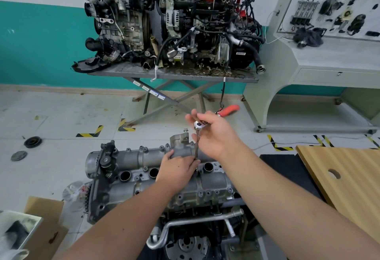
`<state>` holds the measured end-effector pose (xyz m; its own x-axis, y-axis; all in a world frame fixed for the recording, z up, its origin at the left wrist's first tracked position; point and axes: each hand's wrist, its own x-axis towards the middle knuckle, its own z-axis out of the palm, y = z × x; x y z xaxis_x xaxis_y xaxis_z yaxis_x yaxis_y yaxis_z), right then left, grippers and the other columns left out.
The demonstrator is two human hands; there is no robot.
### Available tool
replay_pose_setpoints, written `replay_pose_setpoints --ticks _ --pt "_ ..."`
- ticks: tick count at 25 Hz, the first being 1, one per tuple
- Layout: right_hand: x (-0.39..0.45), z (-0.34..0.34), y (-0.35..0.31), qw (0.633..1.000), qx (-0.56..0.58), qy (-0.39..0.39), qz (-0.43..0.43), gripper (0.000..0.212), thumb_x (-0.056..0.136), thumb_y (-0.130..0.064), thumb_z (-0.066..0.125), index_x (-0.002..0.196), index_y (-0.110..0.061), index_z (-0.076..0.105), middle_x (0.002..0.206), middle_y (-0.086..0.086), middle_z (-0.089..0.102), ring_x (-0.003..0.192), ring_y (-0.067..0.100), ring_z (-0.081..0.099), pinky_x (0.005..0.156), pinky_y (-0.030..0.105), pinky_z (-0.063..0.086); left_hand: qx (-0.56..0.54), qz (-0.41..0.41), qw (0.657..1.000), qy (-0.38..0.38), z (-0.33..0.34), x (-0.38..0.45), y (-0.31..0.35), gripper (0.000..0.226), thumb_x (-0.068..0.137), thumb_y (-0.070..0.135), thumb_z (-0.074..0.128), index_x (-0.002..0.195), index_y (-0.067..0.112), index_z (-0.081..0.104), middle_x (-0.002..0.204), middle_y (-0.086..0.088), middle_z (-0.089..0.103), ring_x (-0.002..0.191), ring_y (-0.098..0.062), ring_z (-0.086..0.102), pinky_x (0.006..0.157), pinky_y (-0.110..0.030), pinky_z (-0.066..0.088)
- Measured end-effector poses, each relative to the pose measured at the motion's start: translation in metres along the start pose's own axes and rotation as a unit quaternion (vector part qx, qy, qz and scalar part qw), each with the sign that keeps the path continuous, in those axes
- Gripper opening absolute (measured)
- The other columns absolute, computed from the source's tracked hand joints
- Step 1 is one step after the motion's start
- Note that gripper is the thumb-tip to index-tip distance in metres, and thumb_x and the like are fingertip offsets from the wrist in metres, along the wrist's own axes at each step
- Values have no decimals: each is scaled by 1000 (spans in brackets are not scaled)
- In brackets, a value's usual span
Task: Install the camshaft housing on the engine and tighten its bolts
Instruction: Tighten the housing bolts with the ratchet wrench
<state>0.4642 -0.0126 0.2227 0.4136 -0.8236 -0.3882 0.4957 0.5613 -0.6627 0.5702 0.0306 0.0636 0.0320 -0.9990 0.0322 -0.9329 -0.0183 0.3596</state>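
The grey camshaft housing (131,161) lies on top of the engine (185,229) in the lower middle of the head view. A ratchet wrench (198,125) stands upright on a long extension (196,146) that reaches down to the housing's middle. My right hand (216,134) grips the ratchet at its head. My left hand (176,167) rests on the housing and pinches the lower end of the extension. The socket and the bolt under it are hidden by my left hand. A loose bolt (186,130) stands up at the housing's far edge.
Two engines (164,23) sit on a metal stand (168,74) at the back. A grey training bench (329,54) stands at right, a wooden board (345,177) at the near right. Cardboard (45,229) and a bin lie at lower left. Round parts (33,142) lie on the floor.
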Motion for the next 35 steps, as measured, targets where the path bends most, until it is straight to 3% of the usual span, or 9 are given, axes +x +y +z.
replay_pose_setpoints --ticks 4,8,11,16,19,24,28,31,35 --pt "-1 -19 24 955 -189 10 -228 13 98 -20 62 89 -25 70 101 -5 73 95 13 66 82 32 53 -50 -15 999 -2 -3 -1 1 40 105 50 28 91 32 61 98 12 72 109 -3 59 112 -30 6" --pt "6 -37 35 578 -594 -41 -558 23 91 -9 67 112 -12 75 136 10 62 123 28 55 106 31 41 -42 -7 998 -41 -18 -3 6 27 105 36 37 99 24 60 115 0 70 121 -14 56 121 -37 12" --pt "5 -29 34 386 -726 -5 -569 32 82 -6 70 113 -13 72 126 10 66 110 33 61 96 45 47 -279 56 959 20 -34 -19 12 59 89 33 70 142 20 45 136 3 59 128 -12 53 111 -37 40" --pt "-8 -3 25 299 -845 5 -444 37 95 -30 50 132 -25 54 117 5 55 104 29 49 91 42 36 -558 62 826 55 -69 -47 27 85 72 25 72 144 45 32 141 20 50 135 -6 46 101 -28 46" --pt "-12 6 9 327 -877 -14 -352 33 96 -27 53 129 -25 49 112 1 53 106 27 51 76 38 35 -700 16 704 117 -79 -48 51 79 78 39 63 149 19 36 147 1 51 135 -14 48 106 -33 44" --pt "-10 6 -4 484 -836 -71 -248 31 92 -10 48 120 -15 60 101 7 67 88 28 65 67 35 48 -721 -266 629 119 -132 2 91 30 94 45 61 97 16 64 87 -1 76 91 -18 70 75 -34 54" --pt "-10 -35 -1 739 -629 -144 -194 43 93 -25 53 134 -33 43 98 -7 68 75 11 62 66 34 50 -489 -283 823 59 -152 20 92 22 100 24 47 85 13 58 77 -5 60 67 -19 56 59 -29 45" --pt "-1 -73 29 720 -657 -144 -172 41 100 -41 48 139 -35 36 102 -20 60 73 1 58 70 30 48 -116 -194 974 -16 -166 29 85 23 100 17 41 93 7 61 81 -4 62 66 -21 55 55 -30 39" --pt "12 -105 57 635 -740 -142 -170 33 103 -45 43 127 -26 54 112 -3 67 99 18 63 89 42 52 109 -48 992 -35 -167 25 82 20 106 35 40 93 23 48 78 1 59 64 -17 58 55 -32 48"
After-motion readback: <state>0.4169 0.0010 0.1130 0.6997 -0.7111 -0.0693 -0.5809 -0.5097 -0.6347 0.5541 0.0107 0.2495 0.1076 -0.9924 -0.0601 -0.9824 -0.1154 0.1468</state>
